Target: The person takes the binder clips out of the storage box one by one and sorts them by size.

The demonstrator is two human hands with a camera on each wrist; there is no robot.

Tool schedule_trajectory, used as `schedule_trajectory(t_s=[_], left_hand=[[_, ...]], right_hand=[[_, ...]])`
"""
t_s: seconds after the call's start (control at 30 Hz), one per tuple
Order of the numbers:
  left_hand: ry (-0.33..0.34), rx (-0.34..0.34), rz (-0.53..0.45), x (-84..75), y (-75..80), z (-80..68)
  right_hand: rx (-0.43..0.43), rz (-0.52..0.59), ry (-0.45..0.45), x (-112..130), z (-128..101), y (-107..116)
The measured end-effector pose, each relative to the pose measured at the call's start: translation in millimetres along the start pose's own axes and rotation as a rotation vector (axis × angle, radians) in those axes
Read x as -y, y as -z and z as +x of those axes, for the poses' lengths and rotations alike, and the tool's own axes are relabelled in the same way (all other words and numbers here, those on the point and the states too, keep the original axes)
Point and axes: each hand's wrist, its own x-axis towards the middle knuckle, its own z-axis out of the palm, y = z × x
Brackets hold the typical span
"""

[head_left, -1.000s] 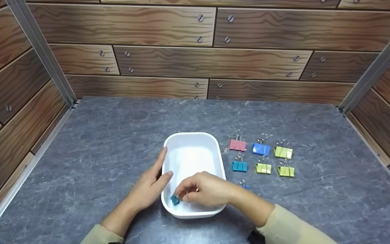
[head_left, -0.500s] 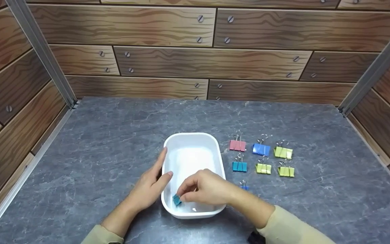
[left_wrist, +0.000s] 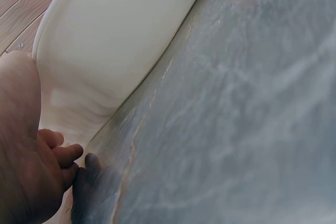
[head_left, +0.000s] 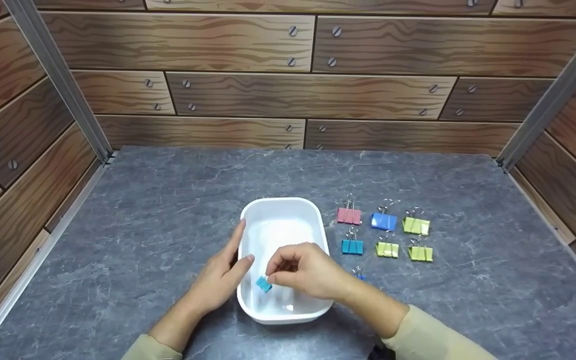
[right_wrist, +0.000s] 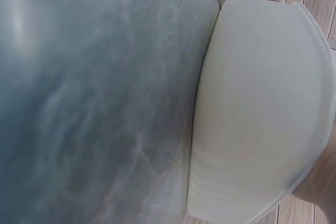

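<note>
In the head view, my right hand (head_left: 313, 270) pinches a small teal binder clip (head_left: 264, 284) between thumb and index finger, inside the white container (head_left: 284, 202). The clip hangs tilted below the fingertips; its handles are mostly hidden by them. My left hand (head_left: 218, 280) holds the container's left side, with the thumb over the rim and the index finger along the wall. The left wrist view has the left hand's curled fingers (left_wrist: 67, 155) beside the container's outer wall (left_wrist: 121, 30). From the right wrist, the same container (right_wrist: 257, 108) hides the clip.
Right of the container, binder clips stand in rows: pink (head_left: 349, 216), blue (head_left: 384, 221), teal (head_left: 352, 247) and several yellow-green ones (head_left: 416, 226). Another blue clip (head_left: 362, 277) is partly hidden by my right forearm. Wood-patterned panels (head_left: 238, 95) wall the grey marbled table (head_left: 178, 195).
My right hand has taken hold of the teal clip near the container's front left and raised it slightly, away from the front. The left hand stays put. The head view has tilted a little.
</note>
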Motion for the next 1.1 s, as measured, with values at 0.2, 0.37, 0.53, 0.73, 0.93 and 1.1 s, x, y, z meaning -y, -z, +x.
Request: schedule_trajectory(t_s=[0.2,0.37,0.53,0.73,0.93,1.1], left_hand=[[0.0,0.004,-0.009,-1.0,-0.3,0.3],[0.0,0.006,-0.015,-1.2,-0.9,0.5],[0.015,0.012,-0.017,-2.0,-0.8,-0.1],[0.014,0.012,-0.022,-1.8,-0.1,1.1],[0.022,0.012,-0.034,-0.8,-1.1,2.6],[0.045,0.012,-0.015,-0.8,-1.8,1.4]], right_hand=[[-0.012,0.032,0.02,1.3,-3.1,3.1],[-0.025,0.065,0.023,5.4,-7.4,9.1],[-0.059,0.147,0.02,10.2,-12.4,22.9],[-0.16,0.155,0.002,15.9,-26.0,54.5],[-0.216,0.087,0.002,12.0,-46.9,89.7],[-0.221,-0.001,-0.05,1.9,-67.0,115.7]])
